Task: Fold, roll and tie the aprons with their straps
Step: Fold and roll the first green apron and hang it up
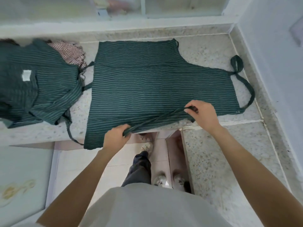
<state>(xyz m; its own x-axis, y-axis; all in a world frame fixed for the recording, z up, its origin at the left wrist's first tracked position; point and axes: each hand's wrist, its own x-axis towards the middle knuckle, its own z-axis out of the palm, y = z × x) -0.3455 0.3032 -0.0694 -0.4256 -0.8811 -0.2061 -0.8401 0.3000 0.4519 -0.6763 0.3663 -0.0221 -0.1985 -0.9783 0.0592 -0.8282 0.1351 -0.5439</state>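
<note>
Pile (36, 82) cut off at left; both hands, left (116, 135) and right (202, 114), gripped strap (157, 120) across apron (155, 82) on counter (213, 51).

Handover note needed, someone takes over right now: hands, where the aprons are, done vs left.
Left hand grips one end of a waist strap at the near edge of the spread apron; right hand pinches the same strap further along, so it runs taut across the fabric.
The spread apron lies flat on the speckled counter, neck loop to the right.
A pile of aprons sits on the left, unfolded.
Done: apron spread out.
Left: fold, roll, tie it; then the pile.
</note>
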